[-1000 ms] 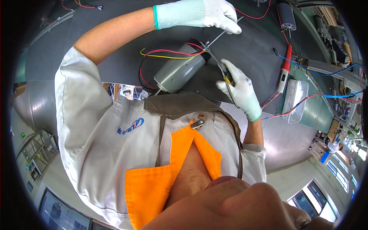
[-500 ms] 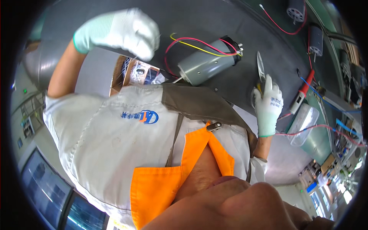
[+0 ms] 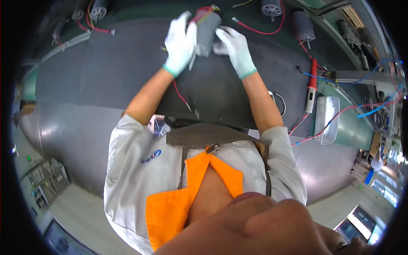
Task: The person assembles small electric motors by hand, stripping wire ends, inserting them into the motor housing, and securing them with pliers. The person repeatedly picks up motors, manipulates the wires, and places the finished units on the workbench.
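A grey cylindrical electric motor [image 3: 205,34] stands between my gloved hands at the far middle of the bench. Red and yellow wires lie over its far end. Its shaft points toward me. My left hand [image 3: 179,44] wraps the motor's left side, the thumb along its body. On the opposite side my right hand [image 3: 236,47] has its fingers against the motor's casing, some of them hidden. Beneath my right forearm lies a pair of scissors [image 3: 280,103], mostly covered, one handle loop showing. A loose red wire end [image 3: 182,97] rests on the dark mat near my left forearm.
To the right lie a red-and-white soldering iron [image 3: 312,83] with a cord and a clear plastic box [image 3: 327,121]. More motors with leads, among them one grey motor [image 3: 302,25], stand along the far edge. Blue and red cables [image 3: 361,106] cross the right side.
My left hand has come from the upper left onto the motor. The right hand has left the scissors and joined it. The motor has moved farther from me and turned more end-on.
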